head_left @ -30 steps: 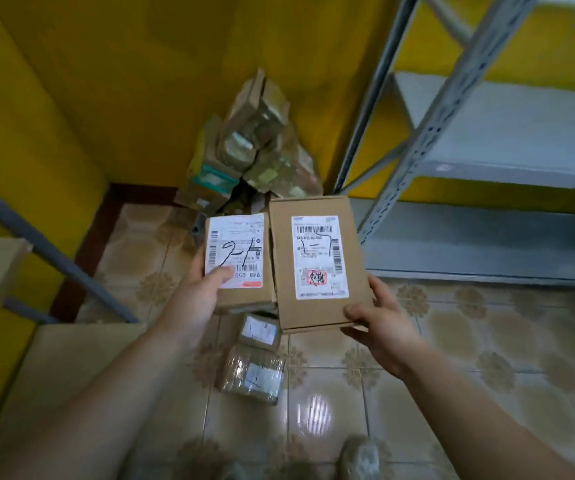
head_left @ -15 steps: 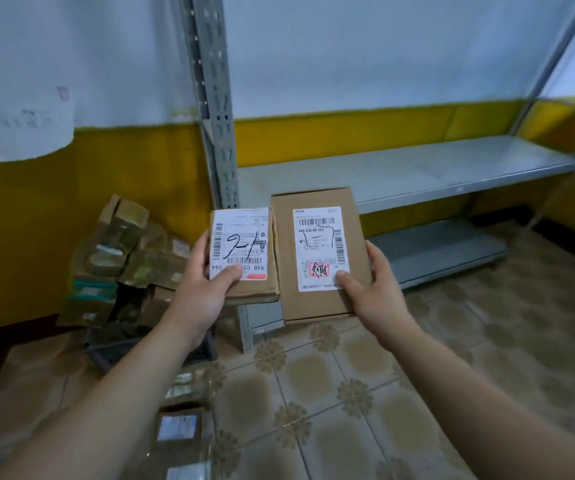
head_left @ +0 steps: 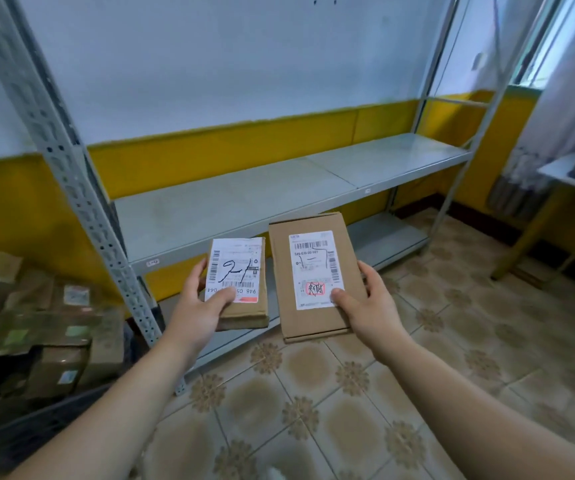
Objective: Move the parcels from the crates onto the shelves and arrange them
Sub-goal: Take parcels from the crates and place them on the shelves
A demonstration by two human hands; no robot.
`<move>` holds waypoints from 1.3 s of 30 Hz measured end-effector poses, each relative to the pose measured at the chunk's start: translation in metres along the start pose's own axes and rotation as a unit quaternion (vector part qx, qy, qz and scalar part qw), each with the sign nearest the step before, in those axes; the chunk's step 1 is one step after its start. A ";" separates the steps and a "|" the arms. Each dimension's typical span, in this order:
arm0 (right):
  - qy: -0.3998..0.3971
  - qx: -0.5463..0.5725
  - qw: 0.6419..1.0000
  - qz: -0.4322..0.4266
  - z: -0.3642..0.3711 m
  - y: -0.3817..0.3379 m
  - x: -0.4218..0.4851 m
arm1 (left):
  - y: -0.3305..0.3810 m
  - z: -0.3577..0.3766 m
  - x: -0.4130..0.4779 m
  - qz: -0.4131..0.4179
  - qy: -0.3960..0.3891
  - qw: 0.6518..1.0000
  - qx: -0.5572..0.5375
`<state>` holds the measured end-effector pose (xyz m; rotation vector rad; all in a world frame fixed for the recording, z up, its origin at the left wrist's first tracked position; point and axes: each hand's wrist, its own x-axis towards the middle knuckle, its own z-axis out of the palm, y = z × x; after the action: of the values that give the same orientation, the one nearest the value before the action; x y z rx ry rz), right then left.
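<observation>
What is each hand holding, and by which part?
The left hand grips the smaller parcel by its lower left corner. The right hand grips the larger parcel by its lower right edge.

A grey metal shelving unit (head_left: 71, 188) stands on a floral-patterned tile floor (head_left: 313, 393) against a white-and-yellow wall. Its middle shelf (head_left: 244, 199) bears a small tag (head_left: 153, 262) on the front edge, and a lower shelf (head_left: 383, 237) sits just above the tiles. Cardboard parcels (head_left: 43, 327) are heaped low beside the left upright.
</observation>
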<state>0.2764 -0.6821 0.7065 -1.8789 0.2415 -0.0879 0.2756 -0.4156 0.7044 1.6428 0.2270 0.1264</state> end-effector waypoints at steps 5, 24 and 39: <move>-0.006 -0.008 1.000 0.028 -0.001 0.010 0.076 | -0.015 0.038 0.071 -0.026 -0.014 0.999 -0.012; -0.081 -0.070 0.991 0.076 -0.018 0.050 0.308 | -0.056 0.153 0.240 -0.128 0.033 0.991 -0.012; -0.297 -0.189 0.930 0.102 -0.018 0.107 0.458 | -0.115 0.239 0.263 -0.257 0.179 0.950 0.016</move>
<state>0.7071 -0.8276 0.5834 -2.1506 0.0299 0.7084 0.5754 -0.5810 0.5555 1.5328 0.9286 0.0206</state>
